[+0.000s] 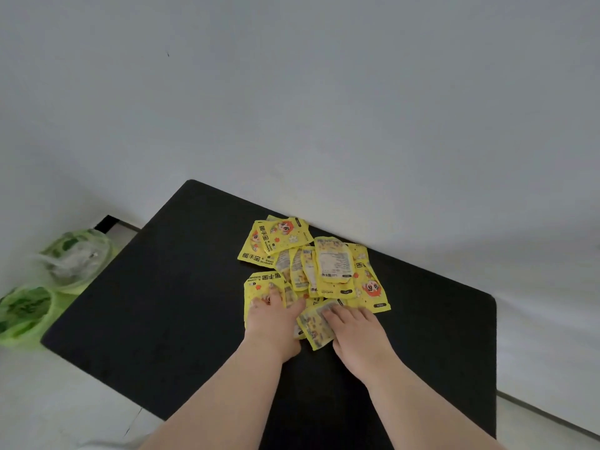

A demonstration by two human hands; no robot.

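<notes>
L hand (269, 316) flat on hand-warmer packets (324, 271); R hand (355, 329) atop one packet (315, 326), grip unclear. Slick pile could scatter across table (162, 303) if shoved.

Plain room, likely in a home: a black table (194, 287) stands against a bare white wall (292, 92) on pale floor tiles (65, 401), with green plastic bags (29, 313) beside it (yellow hand-warmer packets (334, 264) are heaped on the tabletop).
</notes>
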